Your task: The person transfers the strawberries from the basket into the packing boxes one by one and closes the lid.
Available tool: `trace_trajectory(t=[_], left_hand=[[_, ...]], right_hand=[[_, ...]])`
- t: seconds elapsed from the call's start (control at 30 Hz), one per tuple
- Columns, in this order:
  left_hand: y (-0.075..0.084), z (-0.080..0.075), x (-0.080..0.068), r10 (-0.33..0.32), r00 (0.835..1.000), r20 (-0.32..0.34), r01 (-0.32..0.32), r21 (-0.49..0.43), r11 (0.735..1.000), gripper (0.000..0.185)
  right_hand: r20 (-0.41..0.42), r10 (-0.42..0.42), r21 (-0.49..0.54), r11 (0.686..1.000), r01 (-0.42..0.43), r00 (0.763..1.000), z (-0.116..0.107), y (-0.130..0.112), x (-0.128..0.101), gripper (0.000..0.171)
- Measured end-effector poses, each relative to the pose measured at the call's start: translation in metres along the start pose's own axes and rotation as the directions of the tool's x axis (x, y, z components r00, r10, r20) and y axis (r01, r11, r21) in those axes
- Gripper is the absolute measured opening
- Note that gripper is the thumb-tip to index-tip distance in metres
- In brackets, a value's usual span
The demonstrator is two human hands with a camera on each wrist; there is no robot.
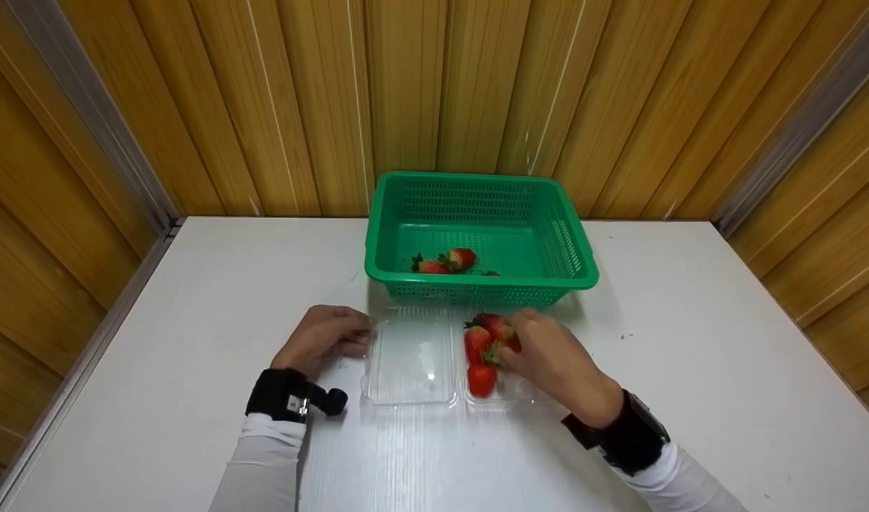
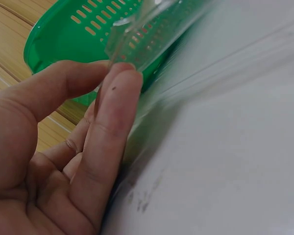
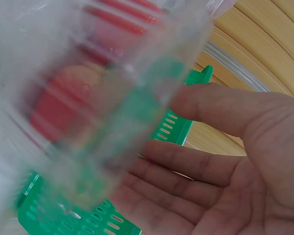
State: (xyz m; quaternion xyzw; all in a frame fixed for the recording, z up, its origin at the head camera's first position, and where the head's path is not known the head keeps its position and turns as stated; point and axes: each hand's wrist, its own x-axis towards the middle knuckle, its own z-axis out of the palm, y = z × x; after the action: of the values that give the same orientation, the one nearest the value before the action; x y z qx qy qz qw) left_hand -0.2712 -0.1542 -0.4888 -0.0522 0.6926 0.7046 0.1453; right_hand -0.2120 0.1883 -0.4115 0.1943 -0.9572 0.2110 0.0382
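Room beside basket (image 1: 481, 279); wall (image 1: 406, 85) behind

Strawberries (image 3: 59, 107) blur in the right wrist view — basket (image 3: 181, 130) partly hidden.

My left hand (image 1: 326, 336) touches the lid (image 1: 412, 359); my right hand (image 1: 559, 363) is at the strawberries (image 1: 478, 346) in the tray (image 1: 504, 402), near the basket (image 1: 481, 279).
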Motion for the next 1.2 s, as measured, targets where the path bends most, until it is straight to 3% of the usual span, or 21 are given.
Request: trace_trajectory(t=[0.43,0.67,0.93,1.2], left_hand=[[0.0,0.0,-0.002,0.012,1.0,0.016,-0.012,-0.02,1.0,0.021],[0.0,0.001,-0.001,-0.006,1.0,-0.006,0.006,-0.016,1.0,0.021],[-0.002,0.0,0.0,-0.018,1.0,-0.012,0.018,-0.012,1.0,0.021],[0.0,0.0,-0.001,-0.014,1.0,-0.007,0.014,0.005,1.0,0.022]], right_hand=[[-0.037,0.008,0.028,1.0,-0.007,0.999,-0.013,-0.001,0.002,0.037],[-0.076,-0.036,0.046,0.998,0.039,0.996,-0.02,0.0,0.005,0.035],[-0.048,0.026,0.068,0.997,-0.023,0.998,-0.027,0.0,0.01,0.04],[-0.092,-0.008,0.063,0.998,0.013,0.996,-0.026,0.005,0.017,0.039]])
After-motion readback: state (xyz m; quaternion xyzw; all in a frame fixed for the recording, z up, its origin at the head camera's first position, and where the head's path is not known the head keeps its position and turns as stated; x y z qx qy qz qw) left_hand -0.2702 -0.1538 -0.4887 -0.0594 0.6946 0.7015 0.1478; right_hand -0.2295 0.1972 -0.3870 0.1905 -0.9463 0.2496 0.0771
